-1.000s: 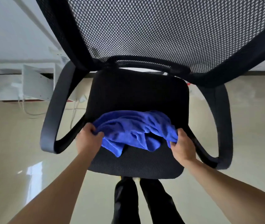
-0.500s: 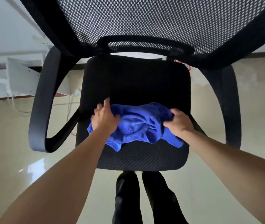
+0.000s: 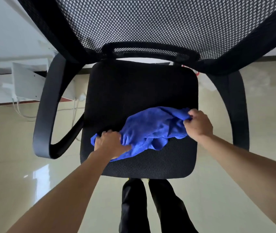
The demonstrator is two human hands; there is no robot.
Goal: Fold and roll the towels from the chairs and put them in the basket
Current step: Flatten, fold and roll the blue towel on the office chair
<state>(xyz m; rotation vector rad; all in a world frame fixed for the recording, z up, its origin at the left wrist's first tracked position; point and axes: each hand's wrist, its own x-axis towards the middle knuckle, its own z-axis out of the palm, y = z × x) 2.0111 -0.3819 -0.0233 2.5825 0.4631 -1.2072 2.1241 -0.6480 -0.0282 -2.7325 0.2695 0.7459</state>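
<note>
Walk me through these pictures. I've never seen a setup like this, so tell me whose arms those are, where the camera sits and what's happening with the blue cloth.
There is no machine here: a person works with two bare hands. Every picture comes from one wide-angle camera worn on the person's head, looking forward and down, which is why the arms reach in from below and straight lines look bent. In front stands a black office chair with a mesh backrest. A crumpled blue towel lies on the front part of its seat. The left hand has a grip on the towel's left end, and the right hand pinches its right end. No basket is in view.
</note>
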